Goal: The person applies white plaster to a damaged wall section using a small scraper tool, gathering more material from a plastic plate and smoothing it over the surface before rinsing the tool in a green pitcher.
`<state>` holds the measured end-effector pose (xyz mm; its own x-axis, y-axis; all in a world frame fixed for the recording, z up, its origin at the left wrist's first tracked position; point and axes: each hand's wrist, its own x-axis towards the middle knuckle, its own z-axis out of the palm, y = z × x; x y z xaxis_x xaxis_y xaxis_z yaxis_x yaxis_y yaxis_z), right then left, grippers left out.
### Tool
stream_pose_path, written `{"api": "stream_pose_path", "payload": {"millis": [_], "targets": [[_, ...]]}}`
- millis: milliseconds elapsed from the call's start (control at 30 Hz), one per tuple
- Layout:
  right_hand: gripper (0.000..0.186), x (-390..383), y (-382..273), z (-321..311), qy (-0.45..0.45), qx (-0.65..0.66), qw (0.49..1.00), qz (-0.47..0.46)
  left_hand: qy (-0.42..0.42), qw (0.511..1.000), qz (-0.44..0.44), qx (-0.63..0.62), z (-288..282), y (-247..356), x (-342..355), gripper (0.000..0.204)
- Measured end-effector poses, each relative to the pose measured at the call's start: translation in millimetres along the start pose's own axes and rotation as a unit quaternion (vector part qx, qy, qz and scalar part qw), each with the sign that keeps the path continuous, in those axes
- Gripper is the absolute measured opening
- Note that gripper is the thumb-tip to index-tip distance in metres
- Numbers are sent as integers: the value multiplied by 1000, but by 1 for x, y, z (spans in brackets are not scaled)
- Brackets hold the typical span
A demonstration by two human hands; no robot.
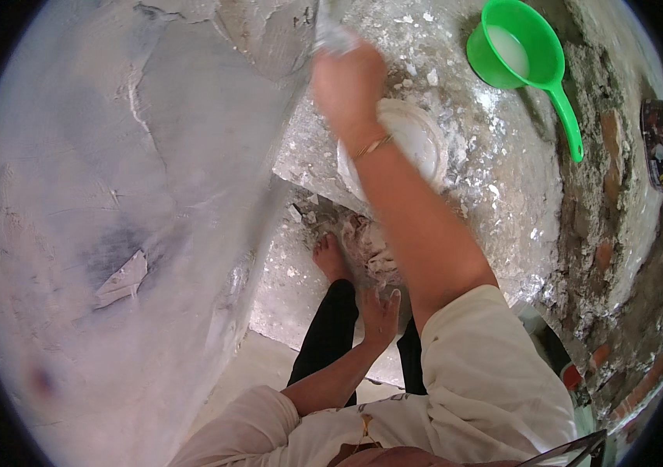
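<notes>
The right hand [349, 84] is curled around a blurred whitish object [335, 37] beside the cracked grey plaster wall [199, 140]; the left hand [380, 317] is loosely spread, above white-flecked grey floor [495, 233].

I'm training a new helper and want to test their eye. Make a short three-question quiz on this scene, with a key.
1. What colour is the liquid in the green dipper? A) black B) white C) red
2. True or false: the left hand is gripping the dipper.
3. Fill in: on the wrist of the right hand is a thin ____.

Key: 1 B; 2 false, that hand is open and away from it; 3 bracelet.
</notes>
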<state>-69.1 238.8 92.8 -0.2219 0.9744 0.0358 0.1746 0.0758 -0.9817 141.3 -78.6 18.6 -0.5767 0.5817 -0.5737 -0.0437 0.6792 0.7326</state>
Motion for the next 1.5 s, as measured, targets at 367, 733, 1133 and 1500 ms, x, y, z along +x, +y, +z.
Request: {"api": "stream_pose_path", "payload": {"millis": [367,733,1133,1500], "targets": [[25,-16,-19,-16,32,58,997,-27,9,998,17,66,-7,5,-5,48],[46,-136,-58,-38,-174,52,956,-232,17,1000,4,-3,-3,-13,-11,43],[41,-151,-46,-36,-198,86,968,-130,23,999,19,-41,2,-23,-14,37],[23,-76,40,-236,-115,-97,936,319,177,955,192,142,-58,34,46,54]]}}
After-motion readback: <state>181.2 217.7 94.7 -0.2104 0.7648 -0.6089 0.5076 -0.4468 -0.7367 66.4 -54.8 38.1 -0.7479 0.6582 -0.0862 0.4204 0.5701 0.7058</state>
